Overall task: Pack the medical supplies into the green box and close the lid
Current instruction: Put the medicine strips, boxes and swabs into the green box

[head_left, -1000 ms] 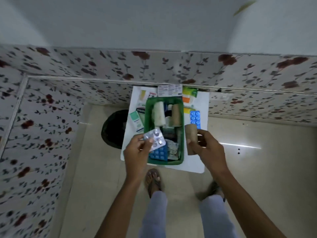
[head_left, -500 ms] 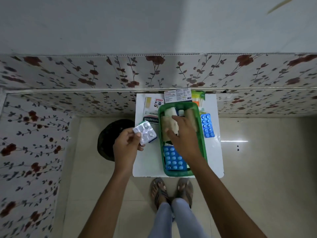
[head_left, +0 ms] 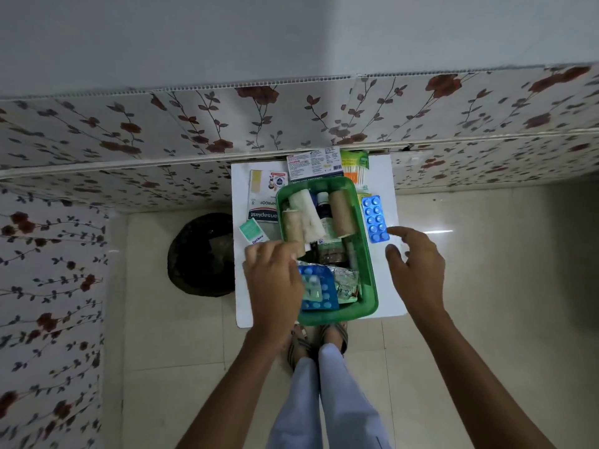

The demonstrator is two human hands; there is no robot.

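Head view: packing the box [head_left: 366, 260] on the white table [head_left: 389, 176].

The left hand [head_left: 275, 283] lay over the box's near-left corner, its grip hidden; the right hand [head_left: 415, 270] hovered unclenched and empty beside a blue blister strip [head_left: 375, 218] near the right edge. The strip looked light, stiff and slick, best pinched by its edges. No lid was visible.

We see a small white table [head_left: 385, 176] carrying the green box [head_left: 368, 273], a blue blister pack [head_left: 375, 219] to its right, a plaster packet [head_left: 263, 197] left, and cartons at the far edge.
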